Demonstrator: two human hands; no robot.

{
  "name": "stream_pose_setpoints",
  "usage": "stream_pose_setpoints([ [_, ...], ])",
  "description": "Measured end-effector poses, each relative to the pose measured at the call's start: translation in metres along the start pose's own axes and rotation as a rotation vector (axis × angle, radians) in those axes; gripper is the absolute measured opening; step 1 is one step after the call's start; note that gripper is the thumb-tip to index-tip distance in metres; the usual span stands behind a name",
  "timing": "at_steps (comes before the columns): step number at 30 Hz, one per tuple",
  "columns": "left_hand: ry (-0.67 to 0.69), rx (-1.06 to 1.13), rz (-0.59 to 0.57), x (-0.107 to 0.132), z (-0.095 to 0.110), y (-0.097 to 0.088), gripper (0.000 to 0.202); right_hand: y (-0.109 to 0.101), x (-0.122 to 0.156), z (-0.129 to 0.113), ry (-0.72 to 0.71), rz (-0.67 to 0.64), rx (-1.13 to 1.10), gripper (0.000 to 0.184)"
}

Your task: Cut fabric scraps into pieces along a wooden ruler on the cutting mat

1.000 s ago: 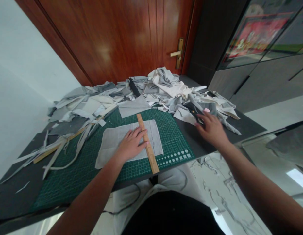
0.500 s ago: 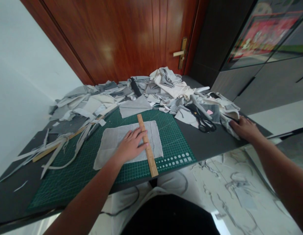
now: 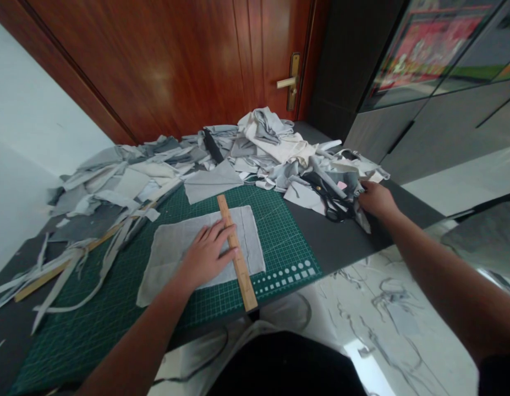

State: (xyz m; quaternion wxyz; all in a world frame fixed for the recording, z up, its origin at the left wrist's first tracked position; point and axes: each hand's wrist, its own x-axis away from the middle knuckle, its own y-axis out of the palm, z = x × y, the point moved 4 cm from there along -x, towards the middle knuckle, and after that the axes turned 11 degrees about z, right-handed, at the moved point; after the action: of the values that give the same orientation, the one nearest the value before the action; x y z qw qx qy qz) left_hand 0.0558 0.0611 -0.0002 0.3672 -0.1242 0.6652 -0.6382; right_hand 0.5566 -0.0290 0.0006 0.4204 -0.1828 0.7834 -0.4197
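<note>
My left hand (image 3: 206, 254) lies flat with its fingers apart over a pale grey cloth piece (image 3: 164, 256). Its fingertips and thumb press on a wooden ruler (image 3: 239, 261), which crosses the cloth and reaches the table's front edge. Beneath the cloth is a green cutting mat (image 3: 285, 234). At the right end of the scrap pile, my right hand (image 3: 376, 199) is closed on a grey fabric scrap (image 3: 362, 217); its fingertips are partly hidden. Black-handled scissors (image 3: 334, 209) lie just left of that hand.
A long heap of grey and white fabric scraps (image 3: 275, 146) lines the back of the dark table (image 3: 308, 234). Cut strips (image 3: 110, 256) and a second wooden stick (image 3: 44, 281) lie at left. Behind stands a wooden door (image 3: 176, 66). Threads and scraps (image 3: 397, 305) litter the floor.
My right hand has moved left and away from me along the scraps, toward the scissors, pulling up fabric there. My left hand stays on the ruler. The view has shifted slightly right.
</note>
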Motion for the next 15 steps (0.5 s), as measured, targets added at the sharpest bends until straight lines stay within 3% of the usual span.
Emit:
stream_pose_setpoints([
  [2,0.007,-0.003,-0.001,0.000,0.000,0.000,0.056,-0.019,0.010,-0.016,0.008,0.194,-0.032,0.047],
  [4,0.015,-0.002,-0.002,0.000,0.000,0.000,0.056,-0.032,0.026,-0.044,-0.101,0.296,-0.081,0.053],
  [6,0.013,-0.001,-0.006,0.000,0.000,0.000,0.056,-0.027,0.046,-0.080,-0.322,0.129,-0.174,0.054],
  [8,0.005,-0.002,-0.010,0.000,0.000,-0.001,0.056,-0.015,0.064,-0.109,-0.456,-0.042,-0.170,0.062],
  [11,-0.002,-0.008,-0.021,0.000,0.001,-0.002,0.055,0.005,0.076,-0.129,-0.481,-0.117,-0.056,0.065],
  [15,0.005,-0.015,-0.026,0.001,0.000,-0.002,0.056,0.017,0.065,-0.127,-0.471,-0.113,-0.024,0.053],
])
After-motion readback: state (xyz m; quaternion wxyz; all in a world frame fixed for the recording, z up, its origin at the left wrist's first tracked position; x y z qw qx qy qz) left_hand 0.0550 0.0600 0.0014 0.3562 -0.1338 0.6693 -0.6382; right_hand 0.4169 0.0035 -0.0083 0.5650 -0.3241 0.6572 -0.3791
